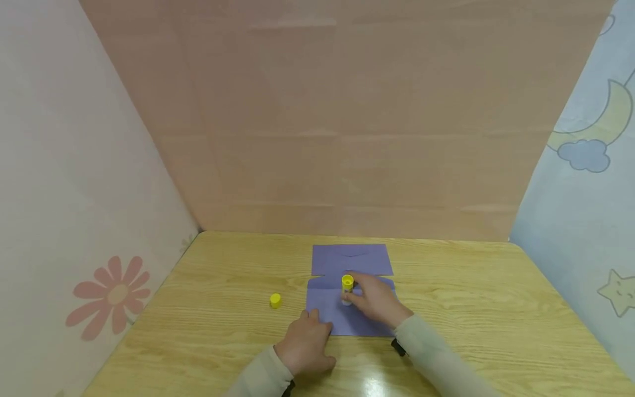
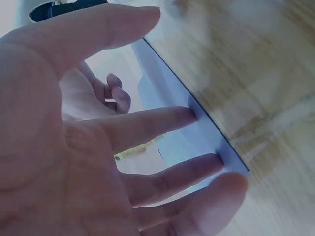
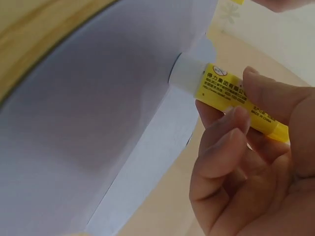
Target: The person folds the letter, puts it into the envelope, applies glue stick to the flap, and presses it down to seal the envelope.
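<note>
An unfolded purple envelope [image 1: 342, 324] lies flat on the table, its upper panel [image 1: 329, 259] toward the back. My right hand [image 1: 376, 299] grips a yellow glue stick [image 1: 347, 285] between thumb and fingers. The stick stands upright, white end down against the paper, as the right wrist view also shows. Along the envelope's lower left edge, my left hand [image 1: 306, 337] rests with fingers spread and fairly straight. In the left wrist view its fingertips [image 2: 189, 114] press on the paper near the border.
A yellow cap [image 1: 275, 300] stands on the wooden table [image 1: 223, 275] left of the envelope. A tan backdrop [image 1: 347, 138] rises behind the table, with a flower-patterned wall [image 1: 89, 165] on the left and a blue patterned one [image 1: 560, 204] on the right.
</note>
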The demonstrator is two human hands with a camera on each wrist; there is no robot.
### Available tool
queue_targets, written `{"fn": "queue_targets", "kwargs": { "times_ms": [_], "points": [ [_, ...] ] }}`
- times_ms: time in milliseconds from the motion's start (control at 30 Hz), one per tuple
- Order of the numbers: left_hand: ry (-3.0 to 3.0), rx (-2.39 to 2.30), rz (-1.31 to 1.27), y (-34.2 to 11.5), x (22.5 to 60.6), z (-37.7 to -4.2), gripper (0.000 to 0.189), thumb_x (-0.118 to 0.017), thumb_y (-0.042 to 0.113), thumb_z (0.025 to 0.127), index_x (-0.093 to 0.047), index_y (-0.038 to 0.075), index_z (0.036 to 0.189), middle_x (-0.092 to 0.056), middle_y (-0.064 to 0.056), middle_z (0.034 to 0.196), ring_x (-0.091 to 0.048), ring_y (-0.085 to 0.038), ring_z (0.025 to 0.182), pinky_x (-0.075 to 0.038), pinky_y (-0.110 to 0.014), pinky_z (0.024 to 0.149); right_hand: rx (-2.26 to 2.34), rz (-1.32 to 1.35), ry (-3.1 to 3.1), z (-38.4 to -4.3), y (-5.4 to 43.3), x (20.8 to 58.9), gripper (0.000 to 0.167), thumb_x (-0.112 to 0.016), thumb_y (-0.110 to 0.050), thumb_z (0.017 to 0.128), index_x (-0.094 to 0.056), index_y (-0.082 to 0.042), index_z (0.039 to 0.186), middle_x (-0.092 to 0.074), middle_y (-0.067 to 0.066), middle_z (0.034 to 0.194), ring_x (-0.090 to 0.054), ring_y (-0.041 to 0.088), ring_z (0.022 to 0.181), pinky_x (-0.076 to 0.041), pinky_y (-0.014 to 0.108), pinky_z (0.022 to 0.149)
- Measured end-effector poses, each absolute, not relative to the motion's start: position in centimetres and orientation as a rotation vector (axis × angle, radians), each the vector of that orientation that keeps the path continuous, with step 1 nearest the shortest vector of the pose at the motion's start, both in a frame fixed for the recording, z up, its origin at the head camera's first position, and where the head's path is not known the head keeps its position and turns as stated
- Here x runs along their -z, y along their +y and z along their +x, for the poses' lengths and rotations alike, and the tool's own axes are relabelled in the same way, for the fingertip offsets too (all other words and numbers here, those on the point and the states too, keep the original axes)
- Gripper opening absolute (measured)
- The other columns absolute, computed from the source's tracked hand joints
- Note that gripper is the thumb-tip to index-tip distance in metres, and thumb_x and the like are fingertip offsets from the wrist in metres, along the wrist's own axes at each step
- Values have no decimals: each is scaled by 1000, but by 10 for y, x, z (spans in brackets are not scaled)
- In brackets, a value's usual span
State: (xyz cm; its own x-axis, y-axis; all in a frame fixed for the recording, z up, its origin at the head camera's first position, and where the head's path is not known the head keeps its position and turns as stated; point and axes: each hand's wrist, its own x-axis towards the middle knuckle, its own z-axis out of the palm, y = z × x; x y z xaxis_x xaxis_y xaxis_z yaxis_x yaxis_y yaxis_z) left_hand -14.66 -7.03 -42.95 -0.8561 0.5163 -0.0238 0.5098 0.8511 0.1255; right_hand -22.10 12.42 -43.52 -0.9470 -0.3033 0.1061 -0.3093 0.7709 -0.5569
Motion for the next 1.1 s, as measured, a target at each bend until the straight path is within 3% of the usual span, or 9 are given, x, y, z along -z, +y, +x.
{"fn": "queue_targets", "kwargs": {
  "times_ms": [100, 200, 500, 700, 867, 1100],
  "points": [
    [2959, -172, 820, -71, 429, -147, 48, -82, 46, 69, -73, 10, 98, -50, -5, 83, -48, -20, 75, -40, -28, 52, -887, 439, -2978, -219, 132, 435, 41, -76, -28, 89, -66, -10, 124, -70, 4, 112, -65, 27, 109, -52, 48, 91],
    [2950, -168, 816, -71, 430, -147, 49, -82, 47, 70, -73, 10, 100, -50, -5, 84, -47, -19, 75, -40, -28, 52, -852, 409, -2999, -218, 139, 433, 45, -75, -31, 90, -64, -7, 127, -70, 9, 116, -65, 31, 112, -51, 51, 93],
    [2926, -213, 814, -71, 431, -148, 48, -78, 51, 72, -71, 10, 97, -49, -5, 85, -45, -19, 76, -38, -28, 54, -797, 402, -2978, -215, 163, 428, 30, -76, -28, 89, -67, -9, 112, -71, 8, 107, -67, 31, 104, -53, 51, 86],
    [2942, -199, 824, -72, 433, -148, 50, -78, 52, 72, -71, 11, 98, -48, -5, 85, -44, -19, 76, -37, -28, 53, -779, 348, -2998, -215, 180, 428, 34, -76, -27, 89, -67, -8, 116, -71, 6, 105, -66, 25, 95, -53, 44, 75],
    [2966, -209, 846, -72, 432, -146, 45, -78, 51, 71, -68, 12, 90, -47, -4, 83, -43, -18, 74, -35, -27, 50, -789, 293, -3018, -214, 194, 426, 39, -74, -28, 91, -65, -5, 121, -71, 9, 106, -60, 20, 78, -47, 36, 62],
    [2954, -212, 846, -73, 432, -145, 45, -78, 50, 72, -68, 11, 91, -46, -4, 83, -42, -18, 74, -34, -26, 51, -752, 254, -3046, -209, 204, 421, 55, -72, -29, 92, -57, 4, 132, -71, 12, 109, -65, 26, 89, -52, 43, 68]
  ]
}}
